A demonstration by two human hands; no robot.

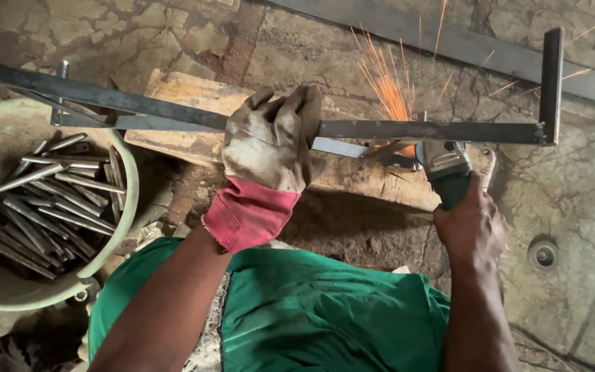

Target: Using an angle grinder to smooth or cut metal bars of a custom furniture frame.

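Gloved left hand (270, 141) grips steel bar (435, 131); right hand (470, 224) grips grinder (445, 169).

One cam, on the head, looking down

Head cam sits high over the person & faces almost straight down at the cracked floor (573, 200). It is close: arms come in from the bottom edge, green clothes (311, 317) fill the low middle. Metal bar (435, 131) runs across the top part, pale tub (122, 227) w/ metal bits at the left edge. No 2nd view to share w/.
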